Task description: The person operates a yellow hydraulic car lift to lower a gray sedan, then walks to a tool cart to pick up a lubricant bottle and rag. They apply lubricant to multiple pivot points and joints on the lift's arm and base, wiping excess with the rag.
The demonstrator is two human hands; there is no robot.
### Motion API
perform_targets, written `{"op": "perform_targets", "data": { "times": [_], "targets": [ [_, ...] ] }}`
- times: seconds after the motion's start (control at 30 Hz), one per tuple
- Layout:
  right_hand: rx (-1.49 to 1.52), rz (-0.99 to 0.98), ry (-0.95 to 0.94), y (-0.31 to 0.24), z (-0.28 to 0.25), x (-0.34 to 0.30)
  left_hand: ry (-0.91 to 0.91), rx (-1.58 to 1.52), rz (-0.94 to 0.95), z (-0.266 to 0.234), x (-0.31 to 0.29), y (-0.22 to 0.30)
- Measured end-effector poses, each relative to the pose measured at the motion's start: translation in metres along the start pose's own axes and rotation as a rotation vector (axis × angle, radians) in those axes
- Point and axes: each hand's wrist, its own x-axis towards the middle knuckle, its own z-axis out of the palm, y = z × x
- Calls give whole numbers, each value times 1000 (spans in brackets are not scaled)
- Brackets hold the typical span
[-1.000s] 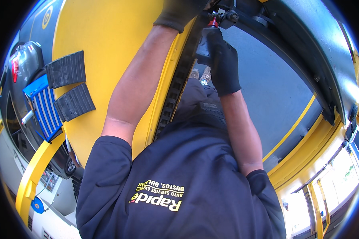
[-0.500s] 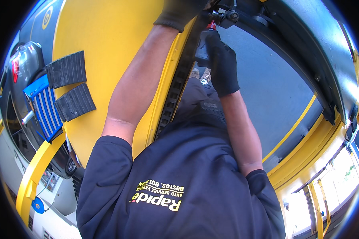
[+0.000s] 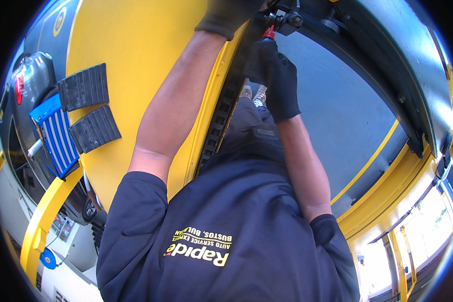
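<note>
My right hand (image 3: 282,83), in a black glove, is wrapped around a dark-bodied tool with a red collar (image 3: 270,33). The tool's exact kind cannot be made out, as the glove covers most of its body. Its red end points up at a metal bolt-and-bracket fitting (image 3: 292,21) at the top. To its left is my left hand (image 3: 229,17), also gloved in black, raised at the upper edge beside a yellow panel (image 3: 136,35). The fingers of that hand are blurred and partly cut off, so what they touch is hidden.
A black toothed strip (image 3: 219,121) runs along the yellow panel's edge. Two black ribbed pads (image 3: 85,88) lie against the panel, next to a blue rack (image 3: 58,133). A dark curved beam (image 3: 382,85) arches at right. A car (image 3: 35,75) stands far left.
My right hand has turned a little, and its glove now covers more of the tool's dark body. The left arm has barely moved.
</note>
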Motion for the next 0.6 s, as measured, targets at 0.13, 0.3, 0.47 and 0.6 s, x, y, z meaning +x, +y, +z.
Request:
{"op": "perform_targets", "data": {
  "times": [0.13,0.3,0.47,0.6],
  "targets": [
    [-53,-19,-18,8,-10,10,8,-6,0,-1,0,0],
    [-176,-132,-35,-1,-18,-2,28,-9,7,-3,1,0],
    [-151,-183,-74,-33,-50,-55,42,-34,32,-3,4,5],
    [-120,-335,-17,-61,-105,-107,51,-94,81,0,15,7]
  ]
}}
